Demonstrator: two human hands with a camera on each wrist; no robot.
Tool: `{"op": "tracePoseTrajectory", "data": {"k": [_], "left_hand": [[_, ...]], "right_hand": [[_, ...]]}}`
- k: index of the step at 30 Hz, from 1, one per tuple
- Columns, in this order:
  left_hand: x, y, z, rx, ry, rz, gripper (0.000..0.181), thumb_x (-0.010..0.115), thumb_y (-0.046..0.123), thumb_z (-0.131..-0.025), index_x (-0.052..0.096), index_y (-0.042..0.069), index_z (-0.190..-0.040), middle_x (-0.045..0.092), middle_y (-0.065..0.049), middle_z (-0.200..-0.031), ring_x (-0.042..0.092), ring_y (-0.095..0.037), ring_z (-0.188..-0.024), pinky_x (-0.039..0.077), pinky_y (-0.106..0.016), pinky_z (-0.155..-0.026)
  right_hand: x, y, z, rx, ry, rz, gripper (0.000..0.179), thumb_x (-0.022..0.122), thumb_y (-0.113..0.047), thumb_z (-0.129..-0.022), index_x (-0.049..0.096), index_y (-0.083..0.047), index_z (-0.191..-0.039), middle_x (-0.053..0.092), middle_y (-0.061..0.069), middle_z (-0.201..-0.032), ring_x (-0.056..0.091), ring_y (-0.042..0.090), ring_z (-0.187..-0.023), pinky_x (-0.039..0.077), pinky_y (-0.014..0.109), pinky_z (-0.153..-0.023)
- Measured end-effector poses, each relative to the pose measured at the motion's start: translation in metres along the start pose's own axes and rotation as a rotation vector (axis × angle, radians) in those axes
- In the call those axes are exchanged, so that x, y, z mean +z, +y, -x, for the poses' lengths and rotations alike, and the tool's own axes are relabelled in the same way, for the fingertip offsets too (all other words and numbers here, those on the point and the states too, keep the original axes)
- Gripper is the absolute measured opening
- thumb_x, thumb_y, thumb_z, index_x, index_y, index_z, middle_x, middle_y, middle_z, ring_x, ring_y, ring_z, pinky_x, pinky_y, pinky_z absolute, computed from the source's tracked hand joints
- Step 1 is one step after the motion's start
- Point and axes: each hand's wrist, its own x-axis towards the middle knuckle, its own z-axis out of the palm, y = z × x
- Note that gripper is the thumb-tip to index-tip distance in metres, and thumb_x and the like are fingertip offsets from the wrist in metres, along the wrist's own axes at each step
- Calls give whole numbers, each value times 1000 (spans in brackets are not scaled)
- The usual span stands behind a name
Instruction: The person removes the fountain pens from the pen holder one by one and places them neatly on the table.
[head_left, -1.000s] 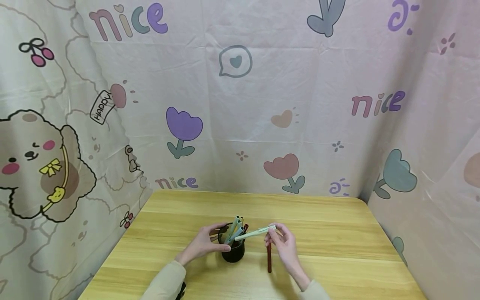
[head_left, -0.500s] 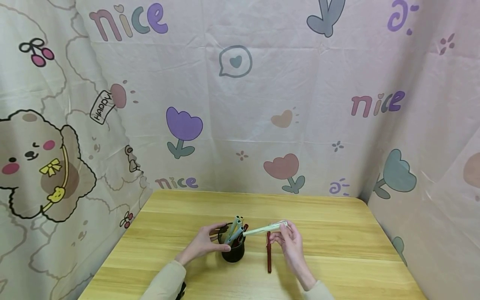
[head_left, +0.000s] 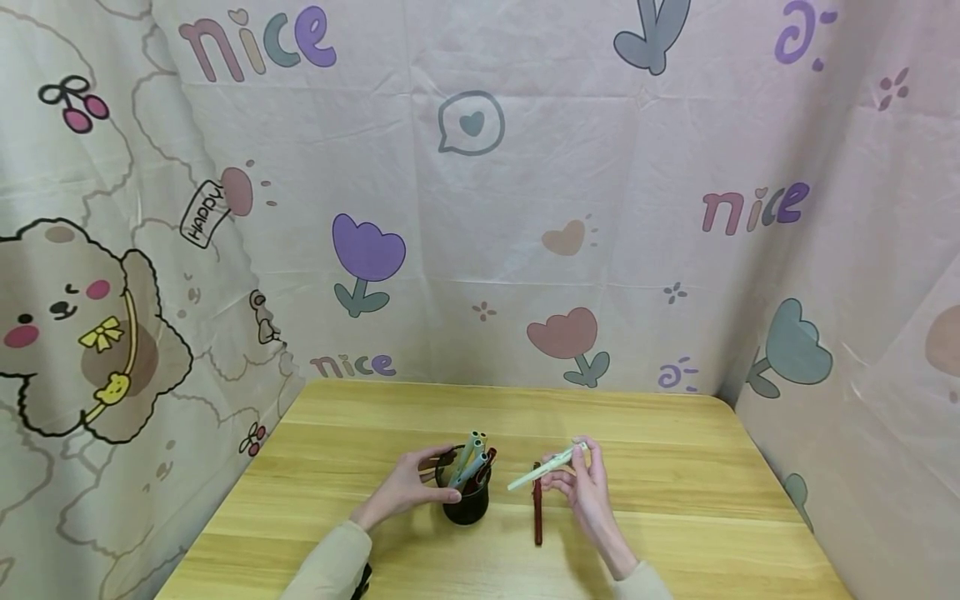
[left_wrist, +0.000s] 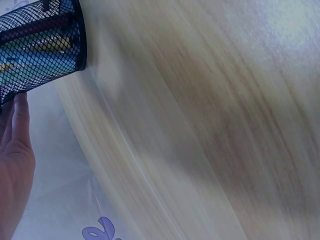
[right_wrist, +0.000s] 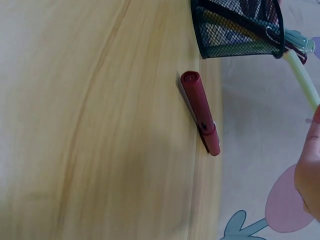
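Note:
A black mesh pen holder point(head_left: 467, 510) stands upright on the table with several pens point(head_left: 472, 467) in it, green, blue and dark red. My left hand point(head_left: 412, 482) grips its left side, thumb in front and fingers behind. To the right, my right hand point(head_left: 591, 490) pinches a pale green pen point(head_left: 534, 475) near its upper end; the pen slants down leftward, apart from the holder. Below that pen, a dark red pen point(head_left: 537, 518) lies on the table. The right wrist view shows this red pen point(right_wrist: 201, 112) in full, while the hand point(right_wrist: 309, 172) is partly cut off.
The wooden table point(head_left: 675, 467) runs back to a printed cloth point(head_left: 480, 208), which hangs behind and along both sides. A small dark object point(head_left: 363, 581), mostly hidden, shows by the left sleeve point(head_left: 330, 562).
My right hand has moved right with the pale green pen, whose lower end has left the holder's rim and swung downward. The left hand and holder stay put.

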Motion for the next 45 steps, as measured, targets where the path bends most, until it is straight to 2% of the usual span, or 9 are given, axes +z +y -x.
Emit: {"op": "tracePoseTrajectory", "data": {"k": [2,6,9,11,16,24,32,40,45], "left_hand": [[0,0,0,1,0,2,80,86,25,-80,48,3,-147,48,-27,-150,53,-49,-132,52,-55,-107],[0,0,0,4,2,8,78,86,25,-81,49,5,-147,49,-27,-150,53,-49,-132,52,-55,-106],[0,1,0,6,3,3,78,86,26,-81,50,5,-147,49,-27,-150,53,-50,-131,52,-56,-106],[0,1,0,2,5,-5,78,86,27,-81,50,6,-147,49,-26,-150,53,-49,-131,53,-55,-106],[0,2,-1,-15,12,-14,80,86,30,-81,49,6,-147,48,-25,-151,53,-48,-132,53,-55,-106],[0,3,-1,-9,11,-25,81,86,29,-80,49,4,-148,48,-26,-151,53,-50,-131,52,-57,-106],[1,1,-1,-6,7,6,81,87,26,-79,50,3,-147,50,-27,-149,54,-49,-131,52,-54,-106],[1,0,-2,-6,9,20,81,88,26,-78,50,4,-146,51,-28,-148,54,-48,-131,52,-51,-107],[1,1,-1,-16,9,28,81,88,25,-78,50,4,-147,50,-27,-148,54,-48,-131,52,-51,-107]], "right_hand": [[-2,0,1,14,0,42,24,37,-19,-111,28,-18,-133,75,0,-104,71,10,-78,64,23,-74],[-7,0,2,55,27,144,49,47,-6,-106,22,-16,-146,72,-2,-103,66,7,-77,62,19,-73],[-10,0,1,91,62,206,64,50,-4,-103,14,-12,-156,70,-3,-100,61,6,-72,58,17,-67],[-11,0,0,117,81,243,68,50,-4,-103,12,-6,-160,69,-5,-96,57,4,-69,54,15,-62],[-13,0,-2,170,121,302,60,52,-5,-103,26,4,-156,67,-4,-92,50,3,-64,47,14,-56],[-17,1,-3,262,165,377,42,53,-9,-103,50,4,-142,71,5,-93,50,5,-67,46,16,-60],[-25,8,-3,308,117,455,40,56,-7,-101,43,12,-134,73,14,-96,54,7,-65,52,19,-60],[-33,14,-2,345,19,534,30,54,-5,-101,44,12,-124,69,19,-97,51,7,-64,47,17,-55],[-35,20,-1,371,2,562,26,57,-4,-99,46,11,-117,64,13,-91,51,11,-64,46,17,-52]]}}
